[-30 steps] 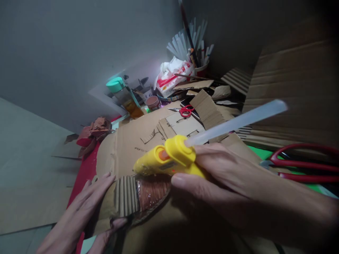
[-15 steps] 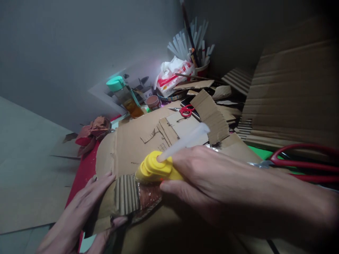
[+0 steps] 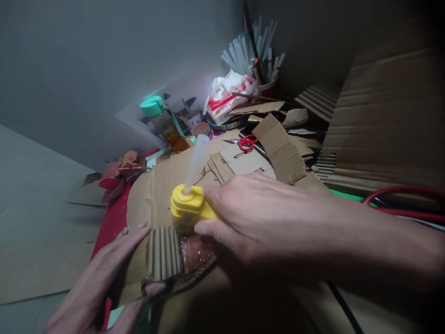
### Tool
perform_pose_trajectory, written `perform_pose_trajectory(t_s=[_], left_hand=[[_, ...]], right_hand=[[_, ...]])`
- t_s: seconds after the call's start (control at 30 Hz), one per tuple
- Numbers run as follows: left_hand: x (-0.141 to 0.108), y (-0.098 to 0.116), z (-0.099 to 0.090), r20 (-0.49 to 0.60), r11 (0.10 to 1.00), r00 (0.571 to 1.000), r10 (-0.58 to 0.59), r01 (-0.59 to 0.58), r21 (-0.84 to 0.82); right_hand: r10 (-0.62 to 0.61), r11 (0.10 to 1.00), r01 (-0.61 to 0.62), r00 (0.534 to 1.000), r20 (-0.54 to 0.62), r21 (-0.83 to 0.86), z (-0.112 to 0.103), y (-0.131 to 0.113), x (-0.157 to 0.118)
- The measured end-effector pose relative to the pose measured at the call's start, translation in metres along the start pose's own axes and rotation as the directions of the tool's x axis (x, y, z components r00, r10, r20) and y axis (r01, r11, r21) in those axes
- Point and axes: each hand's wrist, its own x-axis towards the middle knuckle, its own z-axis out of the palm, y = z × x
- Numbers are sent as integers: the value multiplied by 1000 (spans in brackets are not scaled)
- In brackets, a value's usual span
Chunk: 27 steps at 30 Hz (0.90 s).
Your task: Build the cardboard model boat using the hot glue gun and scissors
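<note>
A yellow hot glue gun [image 3: 187, 206] is gripped in my right hand [image 3: 239, 213], with a translucent glue stick [image 3: 197, 162] standing up out of its back. The gun points down, its nozzle hidden behind its body, over a cardboard piece [image 3: 165, 253] with a ridged corrugated strip. Beside that strip lies a reddish-brown patch [image 3: 197, 254] with shiny strands on it. My left hand [image 3: 114, 273] holds the cardboard piece at its left side, fingers along the far edge and thumb at the near edge.
Small red-handled scissors [image 3: 246, 143] lie on cardboard beyond my right hand, larger red-handled scissors [image 3: 399, 204] at the right. Behind stand a teal-capped bottle [image 3: 167, 130], a tissue pack [image 3: 229, 99] and a cup of glue sticks [image 3: 267, 86]. Cardboard scraps [image 3: 278, 148] are piled at the back right.
My right hand has moved left with the glue gun. The glue stick has swung from leaning right to nearly upright. My left hand keeps its hold on the cardboard piece.
</note>
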Motion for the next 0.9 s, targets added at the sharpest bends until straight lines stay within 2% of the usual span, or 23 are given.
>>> perform_pose_trajectory(t_s=[0.07, 0.17, 0.27, 0.37, 0.47, 0.5, 0.53, 0.57, 0.6, 0.63, 0.67, 0.73, 0.8, 0.87, 0.9], left_hand=[[-1, -11, 1, -10, 999, 999, 48, -48, 20], [-2, -14, 3, -27, 1000, 1000, 3, -3, 10], [-1, -9, 4, -32, 999, 999, -33, 32, -32], [2, 4, 3, -38, 998, 998, -44, 42, -44], [5, 18, 0, -39, 989, 990, -134, 132, -65], [6, 21, 0, -36, 968, 969, -244, 241, -73], [7, 21, 0, -5, 957, 958, -285, 285, -64], [7, 19, 1, -19, 968, 970, -243, 242, -64], [7, 16, 1, -61, 993, 993, -97, 92, -76], [6, 12, 2, -57, 996, 997, -60, 56, -65], [6, 9, 3, -32, 997, 997, -66, 65, -48], [6, 8, 4, -52, 997, 997, -61, 59, -46], [6, 15, 3, -64, 994, 994, -90, 85, -70], [6, 27, 0, -4, 963, 965, -261, 260, -75], [5, 33, -2, 9, 949, 953, -304, 303, -81]], right_hand=[[4, 1000, -4, 1000, -4, -8, 1, 3, 0], [66, 998, -65, 997, -39, 20, 2, 6, -3], [81, 996, -79, 996, -41, 45, 4, 8, -5], [13, 1000, -13, 1000, -23, 5, 6, 8, -3], [-84, 994, 81, 996, -41, -72, 5, 5, 0], [-101, 992, 98, 994, -34, -84, 4, 4, 0], [-109, 991, 107, 994, -23, -85, 4, 2, 0], [-113, 991, 111, 994, -15, -81, 4, 1, 0], [-118, 990, 116, 993, -16, -75, 4, 0, -1], [-126, 990, 124, 992, -24, -72, 4, -1, -1], [-139, 988, 136, 990, -37, -73, 4, -1, -2], [-156, 985, 153, 987, -45, -75, 3, -3, -4], [-131, 990, 131, 991, 2, -58, 2, -5, -5], [-72, 997, 73, 997, 29, -31, 1, -6, -7], [-42, 999, 43, 999, 27, -25, 0, -7, -8]])
